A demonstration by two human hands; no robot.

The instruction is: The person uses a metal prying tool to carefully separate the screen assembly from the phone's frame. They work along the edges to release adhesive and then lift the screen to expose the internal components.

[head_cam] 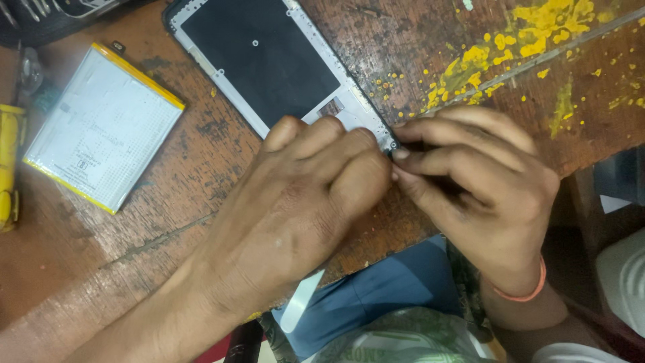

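An opened phone body [262,60], black inside with a white frame, lies tilted on the worn wooden table [168,195]. My left hand [295,208] rests fisted over the phone's near end and presses it down. My right hand [477,181] meets it from the right, its fingers pinched at the phone's near right corner; a small dark part shows between the fingertips, too hidden to name. A flat silver battery with yellow edges [101,128] lies loose to the left of the phone.
Yellow paint spatter [497,54] marks the table's far right. A yellow tool [8,161] lies at the left edge, and metal tool tips [33,10] show at the top left. The table's near edge runs under my wrists, above my lap.
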